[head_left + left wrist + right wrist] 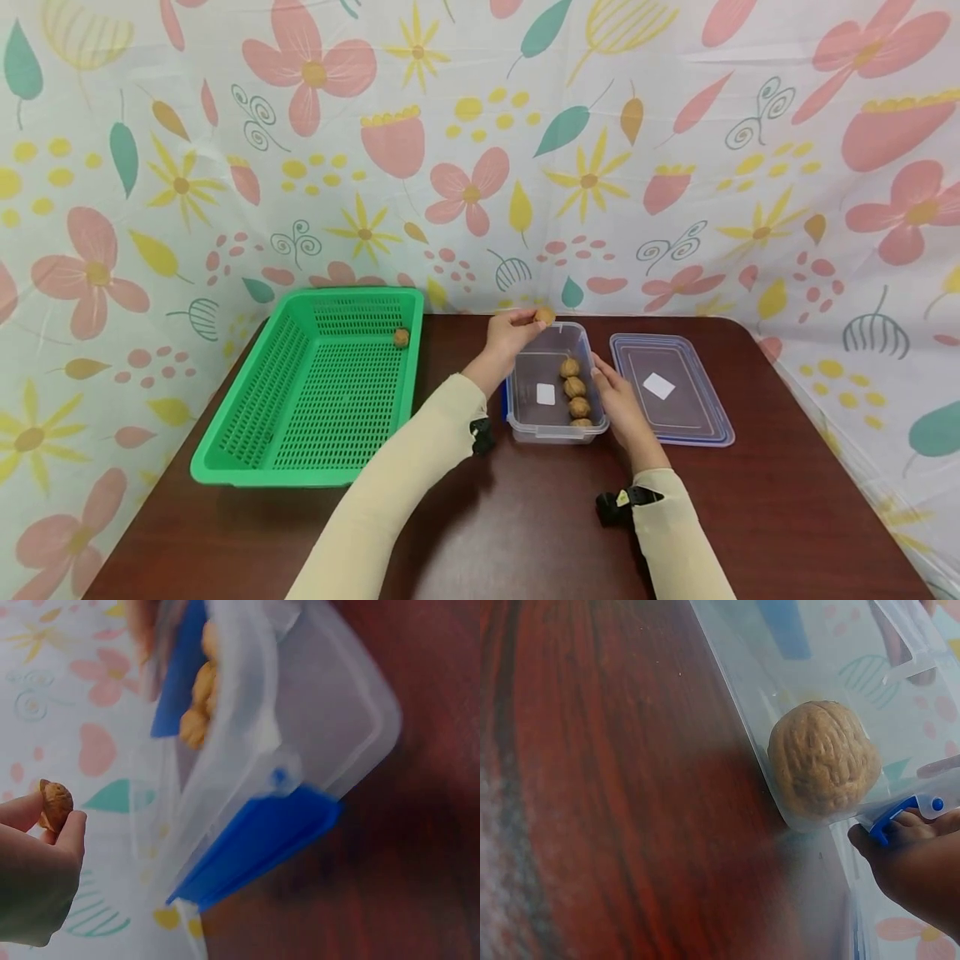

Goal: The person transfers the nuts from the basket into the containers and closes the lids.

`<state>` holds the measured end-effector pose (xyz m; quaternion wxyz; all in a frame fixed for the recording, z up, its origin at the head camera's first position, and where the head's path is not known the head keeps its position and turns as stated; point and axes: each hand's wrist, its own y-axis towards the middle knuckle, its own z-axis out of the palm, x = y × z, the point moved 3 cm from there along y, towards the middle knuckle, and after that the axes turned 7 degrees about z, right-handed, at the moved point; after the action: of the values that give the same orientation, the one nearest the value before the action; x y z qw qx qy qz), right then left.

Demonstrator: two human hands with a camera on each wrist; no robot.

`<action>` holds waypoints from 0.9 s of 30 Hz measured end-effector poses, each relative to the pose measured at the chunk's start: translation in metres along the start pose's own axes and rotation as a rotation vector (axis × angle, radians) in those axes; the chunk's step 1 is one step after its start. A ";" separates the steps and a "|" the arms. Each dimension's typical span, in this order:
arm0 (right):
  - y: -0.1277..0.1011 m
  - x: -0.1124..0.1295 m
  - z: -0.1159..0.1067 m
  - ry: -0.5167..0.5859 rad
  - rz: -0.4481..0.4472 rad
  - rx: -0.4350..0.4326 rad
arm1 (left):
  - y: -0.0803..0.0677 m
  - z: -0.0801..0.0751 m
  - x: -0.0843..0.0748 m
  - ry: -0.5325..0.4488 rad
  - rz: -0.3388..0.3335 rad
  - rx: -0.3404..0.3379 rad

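Note:
My left hand (508, 340) pinches a walnut (544, 316) between thumb and fingertips, over the far left corner of a clear plastic container (557, 432). In the left wrist view the held walnut (57, 806) is apart from the container wall. Several walnuts (574, 387) form a row along the container's right side. My right hand (624, 407) grips the container's right wall, fingers at a blue clip (889, 821) in the right wrist view. One walnut (825, 761) shows through the wall there. Part of the right fingers is hidden behind the rim.
A green plastic basket (300, 477) stands on the left of the brown table (540, 533), with one walnut (401, 337) at its right side. Right of the container lies a clear lid (693, 417) with a blue edge. Patterned cloth (480, 117) hangs behind the table.

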<state>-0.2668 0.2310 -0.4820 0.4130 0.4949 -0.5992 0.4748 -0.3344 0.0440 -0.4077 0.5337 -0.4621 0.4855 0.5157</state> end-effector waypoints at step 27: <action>0.000 0.001 -0.001 0.007 0.003 -0.002 | -0.024 0.037 0.066 0.065 -0.058 -0.102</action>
<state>-0.2669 0.2318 -0.4806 0.4148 0.4921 -0.5990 0.4764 -0.3086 0.0864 -0.4693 0.5082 -0.5191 0.4622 0.5086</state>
